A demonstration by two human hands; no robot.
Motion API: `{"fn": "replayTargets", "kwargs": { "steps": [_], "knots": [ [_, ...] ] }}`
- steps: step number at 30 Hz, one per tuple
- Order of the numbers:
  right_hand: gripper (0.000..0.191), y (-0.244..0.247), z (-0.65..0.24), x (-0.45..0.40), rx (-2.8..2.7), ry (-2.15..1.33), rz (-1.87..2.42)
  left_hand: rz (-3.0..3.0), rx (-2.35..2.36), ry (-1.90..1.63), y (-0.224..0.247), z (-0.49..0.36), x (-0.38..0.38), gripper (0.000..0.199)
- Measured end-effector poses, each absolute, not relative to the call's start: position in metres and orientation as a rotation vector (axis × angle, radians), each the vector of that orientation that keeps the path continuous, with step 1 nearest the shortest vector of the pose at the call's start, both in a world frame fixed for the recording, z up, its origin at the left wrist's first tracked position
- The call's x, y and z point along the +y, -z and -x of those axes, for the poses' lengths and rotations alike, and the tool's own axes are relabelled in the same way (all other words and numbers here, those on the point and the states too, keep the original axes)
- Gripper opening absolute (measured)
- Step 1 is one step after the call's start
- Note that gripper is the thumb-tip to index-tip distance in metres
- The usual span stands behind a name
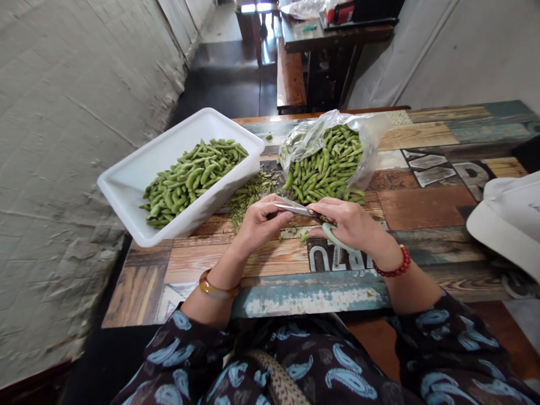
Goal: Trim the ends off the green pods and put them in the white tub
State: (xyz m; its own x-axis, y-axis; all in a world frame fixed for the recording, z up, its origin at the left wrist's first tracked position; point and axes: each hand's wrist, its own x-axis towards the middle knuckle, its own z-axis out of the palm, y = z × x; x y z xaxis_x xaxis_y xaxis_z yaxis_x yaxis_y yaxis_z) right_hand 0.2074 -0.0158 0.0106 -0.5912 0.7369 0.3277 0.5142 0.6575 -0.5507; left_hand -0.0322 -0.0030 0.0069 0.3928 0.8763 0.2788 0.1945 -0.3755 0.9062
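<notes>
My right hand (346, 222) is closed around a pair of scissors (301, 209) with pale green handles. The blades point left, reaching my left hand (263, 224). Its thumb and fingers are pinched together, and whatever lies between them is hidden. Beyond my hands, a clear plastic bag (369, 150) lies open with many green soybean pods (326, 169) in it. On the left, a white plastic tub (124, 177) holds a heap of similar pods (193, 179). Small green trimmings (251, 196) are piled between the tub and my left hand.
The patchwork-patterned wooden table (254, 261) bears everything. A white cap (515, 220) rests at its right end. Close on the left runs a rough pale wall (64, 130). Farther back stand a bench (291, 76) and another table (297, 35) with a red-capped bottle (341, 14).
</notes>
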Motion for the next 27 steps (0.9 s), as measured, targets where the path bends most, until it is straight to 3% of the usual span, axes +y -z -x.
{"fn": "replayTargets", "kwargs": {
  "steps": [10, 17, 27],
  "knots": [
    [0.036, -0.002, -0.205, -0.014, -2.259, -0.544, 1.002, -1.656, 1.026, -1.060, -0.006, 0.030, -0.004, 0.013],
    [0.043, -0.001, -0.205, -0.012, -2.098, -0.407, 1.113, -0.917, 0.904, -1.113, -0.007, 0.026, -0.005, 0.030],
    [0.046, 0.000, -0.194, -0.017, -2.204, -0.417, 1.049, -0.735, 0.746, -1.121, -0.008, 0.021, -0.009, 0.034]
  ]
}}
